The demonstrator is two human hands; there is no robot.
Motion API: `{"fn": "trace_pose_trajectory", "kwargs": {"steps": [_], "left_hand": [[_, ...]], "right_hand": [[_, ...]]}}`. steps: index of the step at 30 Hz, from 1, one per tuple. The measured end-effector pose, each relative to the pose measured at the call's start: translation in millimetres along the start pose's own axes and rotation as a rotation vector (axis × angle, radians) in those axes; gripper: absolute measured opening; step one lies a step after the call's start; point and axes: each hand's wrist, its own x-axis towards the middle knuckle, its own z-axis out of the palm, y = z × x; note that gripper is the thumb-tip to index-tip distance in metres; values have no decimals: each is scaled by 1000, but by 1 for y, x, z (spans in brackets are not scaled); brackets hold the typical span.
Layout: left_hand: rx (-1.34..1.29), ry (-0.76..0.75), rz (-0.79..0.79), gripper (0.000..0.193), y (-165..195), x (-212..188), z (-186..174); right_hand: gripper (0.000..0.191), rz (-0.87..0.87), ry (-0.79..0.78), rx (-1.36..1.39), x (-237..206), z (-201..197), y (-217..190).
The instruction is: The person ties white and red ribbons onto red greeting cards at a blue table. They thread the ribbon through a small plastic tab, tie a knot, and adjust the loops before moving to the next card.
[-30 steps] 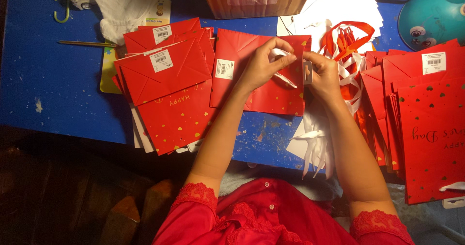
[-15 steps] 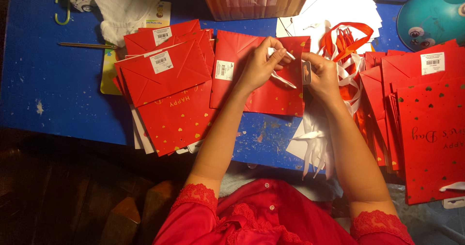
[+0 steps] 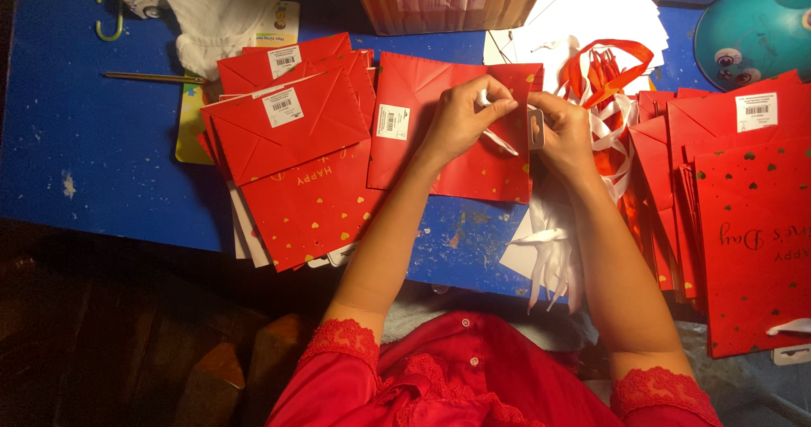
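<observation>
1. A white ribbon (image 3: 498, 140) is pinched in the closed fingers of the left hand (image 3: 463, 119), over a flat red paper bag (image 3: 439, 152) mid-table.
2. A small grey tag (image 3: 536, 128) is gripped by the right hand (image 3: 564, 131), fingers clamped, presumably steadying it.
3. Glossy, gold-hearted bag stacks (image 3: 296, 165) are piled towards the near edge of the blue table (image 3: 93, 157).
</observation>
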Motion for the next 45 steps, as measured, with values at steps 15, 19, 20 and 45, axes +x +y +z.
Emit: {"fn": "trace_pose_trajectory", "kwargs": {"steps": [15, 19, 20, 45], "left_hand": [[-193, -8, 13, 20, -6, 2, -4], [-101, -5, 62, 23, -1, -1, -3], [-103, -9, 87, 24, 0, -2, -3], [-52, -2, 111, 19, 0, -2, 0]], "right_hand": [[16, 62, 59, -30, 4, -5, 1], [14, 30, 40, -8, 4, -6, 5], [13, 0, 41, -48, 4, -6, 6], [11, 14, 34, -14, 4, -5, 5]]}}
